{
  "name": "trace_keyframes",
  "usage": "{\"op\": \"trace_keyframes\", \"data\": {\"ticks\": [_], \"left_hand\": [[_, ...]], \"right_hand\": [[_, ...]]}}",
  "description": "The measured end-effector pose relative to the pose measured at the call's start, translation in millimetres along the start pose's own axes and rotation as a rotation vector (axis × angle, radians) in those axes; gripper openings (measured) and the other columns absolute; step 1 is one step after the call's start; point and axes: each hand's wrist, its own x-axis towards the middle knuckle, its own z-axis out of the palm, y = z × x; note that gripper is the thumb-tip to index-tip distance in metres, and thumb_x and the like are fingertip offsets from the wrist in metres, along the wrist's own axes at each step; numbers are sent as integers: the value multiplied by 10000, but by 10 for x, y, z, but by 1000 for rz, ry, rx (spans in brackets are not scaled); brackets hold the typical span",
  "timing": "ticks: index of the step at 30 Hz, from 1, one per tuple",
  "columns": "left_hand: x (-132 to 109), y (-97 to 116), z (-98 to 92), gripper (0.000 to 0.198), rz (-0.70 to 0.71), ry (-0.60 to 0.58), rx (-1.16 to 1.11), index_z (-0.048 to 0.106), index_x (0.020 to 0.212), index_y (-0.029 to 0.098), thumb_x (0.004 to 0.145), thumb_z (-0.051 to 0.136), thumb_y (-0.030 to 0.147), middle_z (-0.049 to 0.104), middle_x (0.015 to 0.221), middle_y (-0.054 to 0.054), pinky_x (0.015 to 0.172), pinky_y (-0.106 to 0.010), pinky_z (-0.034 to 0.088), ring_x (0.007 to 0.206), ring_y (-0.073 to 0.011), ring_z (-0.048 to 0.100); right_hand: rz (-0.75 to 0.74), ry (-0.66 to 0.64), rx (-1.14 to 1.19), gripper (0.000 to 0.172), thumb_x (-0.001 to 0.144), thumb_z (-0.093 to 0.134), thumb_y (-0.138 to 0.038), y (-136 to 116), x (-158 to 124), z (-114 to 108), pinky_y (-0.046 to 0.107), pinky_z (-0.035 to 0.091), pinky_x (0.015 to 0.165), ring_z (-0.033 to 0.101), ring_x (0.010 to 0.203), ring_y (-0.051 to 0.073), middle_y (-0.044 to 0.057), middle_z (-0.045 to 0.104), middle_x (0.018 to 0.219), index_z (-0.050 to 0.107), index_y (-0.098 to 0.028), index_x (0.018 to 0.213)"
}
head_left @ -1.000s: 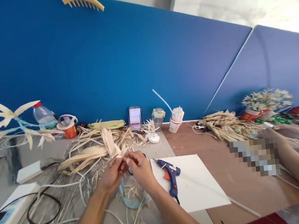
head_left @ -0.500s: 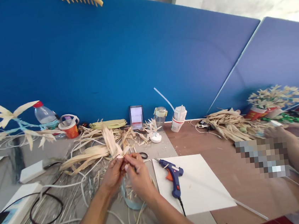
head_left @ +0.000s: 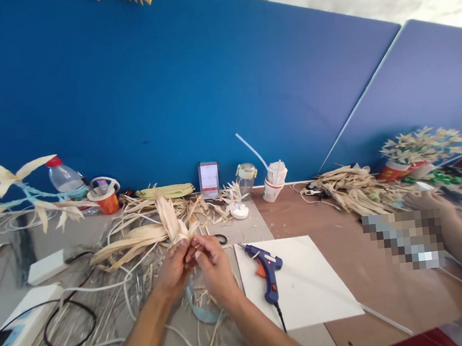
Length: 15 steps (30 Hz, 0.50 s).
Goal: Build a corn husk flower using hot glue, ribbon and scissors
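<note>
My left hand (head_left: pixel 174 268) and my right hand (head_left: pixel 215 268) meet above the middle of the desk, fingertips pinched together. Between them is a small pale piece of corn husk (head_left: pixel 193 231), mostly covered by the fingers. Just behind lies a heap of dried corn husks (head_left: pixel 143 239), with one broad strip standing up. Under my hands a light blue ribbon loop (head_left: pixel 207 314) lies among husk scraps. To the right of my right hand, a blue glue gun (head_left: pixel 269 271) with an orange trigger rests on a white board (head_left: pixel 309 291).
Cables and a power strip (head_left: pixel 32 320) crowd the left. A husk flower on blue stems (head_left: pixel 8 177), a bottle (head_left: pixel 66 179), a red cup (head_left: pixel 105 200), a phone (head_left: pixel 209 181) and a small husk flower (head_left: pixel 236 197) stand behind. At right, another person's hand (head_left: pixel 433 209) is near husks.
My fingertips have shifted slightly around the husk piece, and less of it shows. The whole view has moved a little. The glue gun stays on the board.
</note>
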Motion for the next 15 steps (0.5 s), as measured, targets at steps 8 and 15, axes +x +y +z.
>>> {"op": "trace_keyframes", "data": {"ticks": [8,15], "left_hand": [[-4,118,-23,157,-59,-69,-201,588,829,124,792,645,266,354,526,79,469,-173,319,443,-40,277],[-20,135,28,118,-25,-110,-258,550,762,148,773,662,182,378,549,67,484,-176,312,462,-40,310]], "right_hand": [[147,125,36,354,698,596,-294,-281,54,-354,308,458,813,579,885,184,61,617,971,581,-170,1029],[253,120,-355,285,758,523,-430,-385,-364,-1435,337,446,688,573,731,214,60,628,790,637,-206,891]]}}
